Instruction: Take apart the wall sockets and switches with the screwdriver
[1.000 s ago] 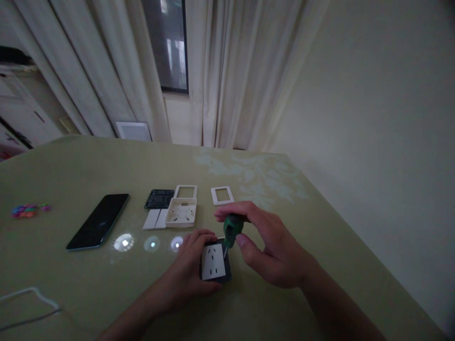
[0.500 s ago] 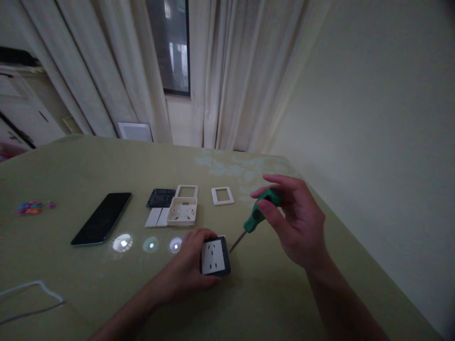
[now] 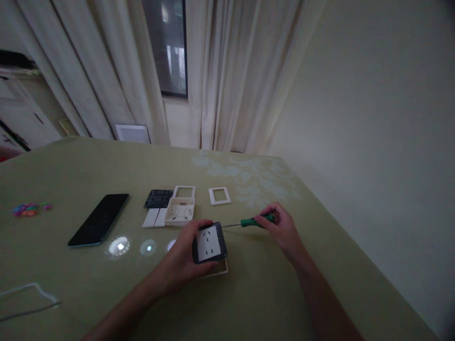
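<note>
My left hand (image 3: pixel 186 253) is closed around a wall socket (image 3: pixel 209 244) with a white slotted face and a dark frame. The socket tilts up over a white back box (image 3: pixel 223 269), whose near edge shows beneath it. In my right hand (image 3: pixel 282 232) is a screwdriver (image 3: pixel 251 221) with a green handle, gripped between thumb and fingers. Its shaft lies nearly level and points left, with the tip at the socket frame's upper right corner. Whether the tip sits in a gap there I cannot tell.
Beyond my left hand lie an open white box (image 3: pixel 180 211), a black frame plate (image 3: pixel 159 198), white panels (image 3: pixel 155 217) and white frames (image 3: pixel 220 195). A dark phone (image 3: pixel 100 220), small colourful pieces (image 3: pixel 30 209) and a cable (image 3: pixel 33 285) are on the left. A wall (image 3: pixel 384 156) borders the right.
The screwdriver has swung from steep to nearly level, its tip moving up to the socket's upper right corner. The socket has risen and tilted, exposing the box edge below.
</note>
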A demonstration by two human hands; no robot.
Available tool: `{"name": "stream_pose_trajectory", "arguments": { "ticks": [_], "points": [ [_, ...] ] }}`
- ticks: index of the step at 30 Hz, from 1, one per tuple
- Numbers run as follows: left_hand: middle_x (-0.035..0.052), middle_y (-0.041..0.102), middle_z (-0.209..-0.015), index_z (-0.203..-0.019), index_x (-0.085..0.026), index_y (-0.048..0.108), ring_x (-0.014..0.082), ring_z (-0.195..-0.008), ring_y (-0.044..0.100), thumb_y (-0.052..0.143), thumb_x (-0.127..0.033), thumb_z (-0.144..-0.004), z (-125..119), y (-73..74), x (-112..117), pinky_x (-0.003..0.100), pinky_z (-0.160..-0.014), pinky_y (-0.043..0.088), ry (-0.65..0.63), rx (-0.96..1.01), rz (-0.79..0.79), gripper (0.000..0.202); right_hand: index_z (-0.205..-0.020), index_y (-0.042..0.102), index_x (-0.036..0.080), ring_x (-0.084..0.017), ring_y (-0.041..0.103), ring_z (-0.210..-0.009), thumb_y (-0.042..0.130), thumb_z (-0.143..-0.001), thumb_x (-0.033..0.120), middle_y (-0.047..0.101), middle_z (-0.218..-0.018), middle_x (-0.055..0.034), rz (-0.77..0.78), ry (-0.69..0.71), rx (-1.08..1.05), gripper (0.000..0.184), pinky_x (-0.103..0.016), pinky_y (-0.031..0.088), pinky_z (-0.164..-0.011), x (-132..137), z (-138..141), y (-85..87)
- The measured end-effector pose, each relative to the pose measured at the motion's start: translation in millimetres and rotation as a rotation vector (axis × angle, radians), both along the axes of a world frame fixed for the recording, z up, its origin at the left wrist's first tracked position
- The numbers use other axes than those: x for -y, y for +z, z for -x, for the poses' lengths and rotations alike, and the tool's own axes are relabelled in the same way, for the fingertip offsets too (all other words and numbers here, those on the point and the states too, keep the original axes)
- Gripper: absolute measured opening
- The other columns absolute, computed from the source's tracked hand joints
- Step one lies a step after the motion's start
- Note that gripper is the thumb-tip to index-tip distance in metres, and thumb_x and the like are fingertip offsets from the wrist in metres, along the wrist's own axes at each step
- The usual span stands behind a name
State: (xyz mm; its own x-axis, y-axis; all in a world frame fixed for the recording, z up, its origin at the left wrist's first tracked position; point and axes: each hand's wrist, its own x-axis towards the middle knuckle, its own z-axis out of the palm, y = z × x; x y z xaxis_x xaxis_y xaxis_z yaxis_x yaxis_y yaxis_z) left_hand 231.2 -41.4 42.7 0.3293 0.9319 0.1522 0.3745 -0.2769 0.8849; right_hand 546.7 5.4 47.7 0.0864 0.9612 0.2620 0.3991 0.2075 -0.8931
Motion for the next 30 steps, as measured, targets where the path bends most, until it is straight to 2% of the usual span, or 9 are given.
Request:
{"name": "stream_pose_trajectory", "arguments": {
  "ticks": [5, 8, 10, 13, 17, 19, 22, 27, 30],
  "points": [
    [0.0139, 0.057, -0.16, -0.159, -0.033, 0.045, 0.041, -0.147, 0.057, 0.085, -0.038, -0.088, 1.3, 0.9, 1.7, 0.062, -0.122, 0.047, 0.032, -0.013, -0.094, 0.082, -0.096, 0.077, 0.019, -0.025, 0.075, -0.09, 0.092, -0.076, 0.03, 0.079, -0.093, -0.0052, 0.071, 0.225, 0.2, 0.027, -0.037, 0.059, -0.084, -2.4, 0.6, -2.4],
    [0.0123, 0.06, -0.156, -0.159, -0.035, 0.049, 0.041, -0.143, 0.058, 0.079, -0.046, -0.094, 2.0, -0.1, 2.3, 0.062, -0.121, 0.046, 0.077, -0.015, -0.131, 0.073, -0.096, 0.08, 0.019, -0.027, 0.074, -0.095, 0.088, -0.081, 0.026, 0.079, -0.097, -0.0078, 0.035, 0.283, 0.27, 0.018, -0.043, 0.058, -0.091, 0.7, 8.3, -1.8],
    [0.0105, 0.061, -0.155, -0.16, -0.037, 0.05, 0.0399, -0.14, 0.059, 0.074, -0.051, -0.098, 0.2, 3.3, 3.6, 0.062, -0.121, 0.046, 0.077, 0.002, -0.111, 0.067, -0.112, 0.079, 0.019, -0.029, 0.073, -0.106, 0.084, -0.09, 0.032, 0.077, -0.111, -0.0113, -0.022, 0.283, 0.271, 0.027, -0.048, 0.056, -0.1, 7.9, 18.1, 0.2],
    [0.0071, 0.062, -0.155, -0.159, -0.039, 0.051, 0.0369, -0.141, 0.059, 0.066, -0.057, -0.104, -12.3, 12.4, 8.0, 0.059, -0.122, 0.046, 0.043, 0.099, -0.011, 0.06, -0.144, 0.064, 0.023, -0.03, 0.065, -0.132, 0.08, -0.095, 0.053, 0.068, -0.143, -0.0151, -0.128, 0.338, 0.221, 0.059, -0.047, 0.054, -0.112, 25.8, 38.8, 4.1],
    [0.0047, 0.066, -0.153, -0.148, -0.033, 0.065, 0.0326, -0.15, 0.054, 0.051, -0.069, -0.108, -51.2, 15.0, 14.1, 0.054, -0.13, 0.038, 0.07, 0.49, 0.21, 0.055, -0.167, 0.039, 0.029, -0.031, 0.047, -0.155, 0.066, -0.103, 0.064, 0.05, -0.168, -0.015, -0.348, 0.497, 0.178, 0.079, -0.052, 0.04, -0.128, 47.6, 63.8, 6.6],
    [0.0086, 0.074, -0.14, -0.138, -0.027, 0.072, 0.0338, -0.14, 0.063, 0.057, -0.076, -0.101, -74.1, 10.8, 15.4, 0.052, -0.125, 0.046, 0.195, 0.766, 0.401, 0.063, -0.169, 0.036, 0.03, -0.031, 0.048, -0.153, 0.061, -0.106, 0.062, 0.052, -0.166, -0.014, -0.391, 0.472, 0.181, 0.075, -0.053, 0.038, -0.129, 52.0, 69.4, 6.5],
    [0.0137, 0.082, -0.118, -0.128, -0.02, 0.077, 0.0344, -0.117, 0.076, 0.058, -0.079, -0.098, -102.4, 7.5, 16.2, 0.05, -0.107, 0.06, 0.261, 0.916, 0.56, 0.069, -0.167, 0.041, 0.029, -0.032, 0.051, -0.148, 0.054, -0.109, 0.062, 0.059, -0.159, -0.0131, -0.352, 0.412, 0.184, 0.068, -0.051, 0.04, -0.127, 52.5, 69.9, 6.8],
    [0.0113, 0.083, -0.11, -0.122, -0.021, 0.08, 0.0314, -0.107, 0.08, 0.07, -0.059, -0.099, -125.7, 19.4, 21.5, 0.043, -0.1, 0.064, 0.224, 1.372, 0.747, 0.045, -0.168, 0.041, 0.027, -0.033, 0.049, -0.148, 0.056, -0.106, 0.069, 0.061, -0.156, -0.0129, -0.289, 0.353, 0.16, 0.076, -0.05, 0.042, -0.125, 51.1, 65.0, 9.4],
    [0.0103, 0.084, -0.111, -0.125, -0.021, 0.08, 0.029, -0.102, 0.081, 0.07, -0.04, -0.102, -128.8, 25.7, 24.9, 0.042, -0.098, 0.065, 0.238, 1.451, 0.767, 0.032, -0.168, 0.041, 0.026, -0.035, 0.05, -0.146, 0.061, -0.099, 0.077, 0.063, -0.154, -0.0142, -0.313, 0.381, 0.173, 0.089, -0.052, 0.041, -0.125, 48.8, 57.8, 13.8]
  ]
}}
